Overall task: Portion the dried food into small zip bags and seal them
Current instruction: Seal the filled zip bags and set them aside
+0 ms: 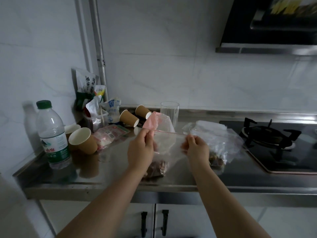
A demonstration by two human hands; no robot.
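Observation:
A clear zip bag (169, 146) with a red zip strip hangs upright above the steel counter (106, 172), brown dried food (157, 167) settled in its bottom. My left hand (141, 146) pinches the left end of the zip strip. My right hand (195, 148) pinches the right end, and the strip is stretched straight between them. Just right of my right hand lies another clear bag (217, 152) holding dried food, with a pile of empty clear bags (210, 127) behind it. A pink-tinted bag (154, 121) stands behind the held one.
At left stand a water bottle (52, 134), upright paper cups (82, 140), two tipped paper cups (129, 118) and several food packets (97, 107). A clear glass (169, 113) sits at the back. A gas hob (274, 140) fills the right side, a range hood (271, 24) above it.

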